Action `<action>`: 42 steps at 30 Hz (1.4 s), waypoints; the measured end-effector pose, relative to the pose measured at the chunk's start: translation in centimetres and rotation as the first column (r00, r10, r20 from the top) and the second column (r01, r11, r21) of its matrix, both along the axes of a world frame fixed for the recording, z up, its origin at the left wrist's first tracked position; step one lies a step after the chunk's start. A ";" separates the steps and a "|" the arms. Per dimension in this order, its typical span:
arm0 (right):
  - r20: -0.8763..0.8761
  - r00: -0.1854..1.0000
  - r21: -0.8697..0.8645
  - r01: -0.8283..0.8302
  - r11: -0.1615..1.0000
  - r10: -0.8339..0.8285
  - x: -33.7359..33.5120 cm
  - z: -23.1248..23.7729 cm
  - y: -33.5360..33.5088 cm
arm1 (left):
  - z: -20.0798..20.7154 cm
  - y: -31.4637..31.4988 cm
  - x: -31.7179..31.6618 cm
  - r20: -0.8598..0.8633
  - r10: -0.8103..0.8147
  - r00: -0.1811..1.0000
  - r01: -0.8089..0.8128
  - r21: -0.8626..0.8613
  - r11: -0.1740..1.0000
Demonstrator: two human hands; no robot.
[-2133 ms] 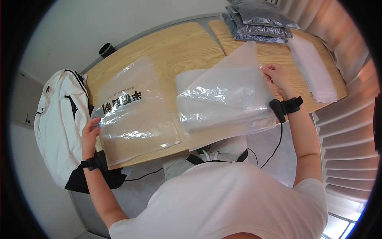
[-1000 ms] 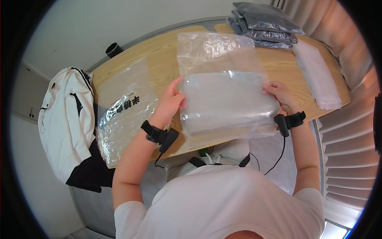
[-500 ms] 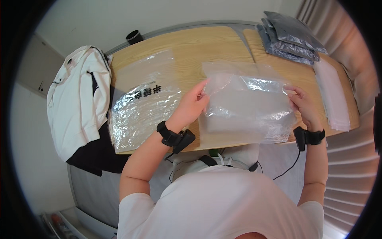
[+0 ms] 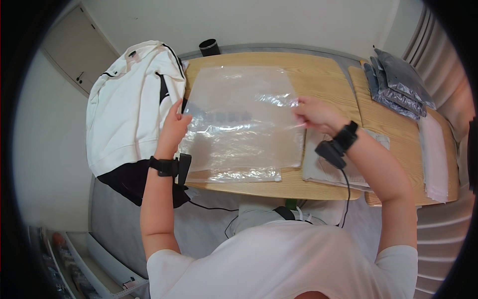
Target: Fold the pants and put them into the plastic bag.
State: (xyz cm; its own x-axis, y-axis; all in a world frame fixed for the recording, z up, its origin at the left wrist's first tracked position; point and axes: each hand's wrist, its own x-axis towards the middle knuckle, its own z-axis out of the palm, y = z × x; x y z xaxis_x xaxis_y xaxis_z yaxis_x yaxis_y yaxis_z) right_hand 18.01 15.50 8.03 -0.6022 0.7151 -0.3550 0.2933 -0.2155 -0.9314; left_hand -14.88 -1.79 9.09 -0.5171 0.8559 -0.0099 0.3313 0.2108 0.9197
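Observation:
A large clear plastic bag [image 4: 244,92] is held out flat between my two hands over the left part of the wooden table. My left hand [image 4: 173,130] pinches its left edge, close beside a white zip-up jacket [image 4: 132,112]. At the opposite edge, my right hand [image 4: 318,113] grips the bag with closed fingers. Beneath it lies another clear bag [image 4: 234,176], whose dark print shows faintly through. A pile of flat translucent bags [image 4: 331,167] rests under my right forearm. Both wrists carry black strapped devices.
Grey garments packed in plastic [image 4: 398,79] are stacked at the far right. Pale pink flat sheets [image 4: 434,159] lie along the right edge. A black cup-shaped bin [image 4: 209,48] stands behind the table, and white storage boxes [image 4: 94,264] sit at lower left. Black cables hang from both wrists.
Both hands have moved left, carrying one clear bag from the pile on the right to above the printed bag. The bag is spread wider, and the view has shifted.

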 end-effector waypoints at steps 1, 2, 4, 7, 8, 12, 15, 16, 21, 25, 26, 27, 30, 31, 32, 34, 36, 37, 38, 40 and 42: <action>0.041 0.999 -0.033 -0.021 0.999 0.022 -1.9 -1.1 0.1 | -1.7 -0.2 -2.0 -0.068 0.034 0.997 -0.038 -0.059 0.998; 0.036 0.999 -0.026 -0.030 0.999 0.031 -3.1 -2.4 0.5 | -3.0 -0.5 -3.3 -0.103 0.048 0.994 -0.059 -0.105 0.993; 0.099 0.990 -0.064 -0.092 0.994 0.098 -5.2 -4.6 0.8 | -5.1 -1.2 -5.2 -0.175 0.058 0.983 -0.080 -0.119 0.990; 0.143 0.990 -0.089 -0.008 0.996 0.020 -7.0 -7.6 1.1 | -6.2 -1.2 -6.4 -0.240 0.028 0.970 -0.073 -0.181 0.981; 0.145 0.989 -0.090 -0.004 0.996 0.017 -7.1 -7.6 1.0 | -6.1 -1.3 -6.3 -0.193 0.036 0.981 -0.070 -0.177 0.982; 0.218 0.975 0.027 -0.045 0.999 0.039 -6.3 -2.2 -1.5 | -5.4 -2.4 -7.2 -0.268 -0.007 0.963 -0.010 -0.063 0.998; 0.200 0.980 0.256 -0.071 0.964 0.019 1.3 3.4 -2.7 | -6.0 -2.6 -5.4 -0.243 -0.089 0.966 0.115 0.096 0.989; 0.171 0.985 0.315 -0.040 0.948 -0.015 4.6 5.1 -3.4 | -5.1 -2.9 -2.9 -0.180 -0.149 0.972 0.171 0.117 0.978; -0.015 0.933 0.504 0.317 0.803 -0.359 19.5 7.0 -3.7 | -3.4 -7.6 2.7 -0.383 -0.135 0.914 0.199 0.134 0.971; 0.184 0.518 0.761 0.463 0.455 -0.835 33.0 4.3 -4.5 | -1.4 -6.8 11.9 -0.386 -0.303 0.871 0.323 -0.014 0.946; 0.174 0.486 0.765 0.481 0.428 -0.856 36.6 3.0 -4.9 | -1.6 -6.3 13.6 -0.397 -0.333 0.855 0.365 0.006 0.931; 0.244 0.334 0.819 0.432 0.378 -0.911 40.0 1.4 -4.9 | -2.1 -5.7 14.7 -0.434 -0.371 0.821 0.388 -0.053 0.920; 0.308 0.061 0.877 0.370 0.308 -0.950 47.1 -1.8 -5.0 | -5.2 -4.2 16.1 -0.557 -0.428 0.712 0.498 -0.029 0.867; 0.326 -0.033 0.889 0.351 0.294 -0.945 49.1 -2.6 -5.0 | -5.7 -3.8 16.9 -0.527 -0.448 0.723 0.510 -0.031 0.859; 0.316 -0.103 0.923 0.262 0.281 -0.943 52.2 -4.1 -5.1 | -6.6 -3.2 17.7 -0.490 -0.476 0.730 0.532 -0.029 0.846; 0.369 -0.169 0.901 0.305 0.307 -0.914 52.0 -5.2 -4.3 | -9.6 -2.8 16.4 -0.439 -0.496 0.749 0.532 -0.046 0.845; 0.559 -0.139 0.753 0.496 0.431 -0.817 53.8 -5.7 -4.4 | -9.9 -2.1 17.3 -0.369 -0.535 0.760 0.556 -0.056 0.829; 0.556 -0.147 0.753 0.506 0.420 -0.818 54.5 -6.1 -4.7 | -10.1 -2.2 17.7 -0.294 -0.558 0.776 0.571 -0.049 0.820; 0.599 -0.133 0.738 0.474 0.480 -0.790 54.1 -6.4 -4.6 | -9.8 -2.3 18.3 -0.219 -0.570 0.792 0.576 -0.045 0.816; 0.614 -0.093 0.741 0.413 0.530 -0.784 53.6 -6.9 -4.7 | -8.9 -2.3 19.2 -0.209 -0.547 0.810 0.550 -0.049 0.834; 0.588 -0.039 0.755 0.384 0.531 -0.808 55.9 -7.3 -5.7 | -6.7 -2.4 21.4 -0.183 -0.539 0.822 0.540 -0.051 0.840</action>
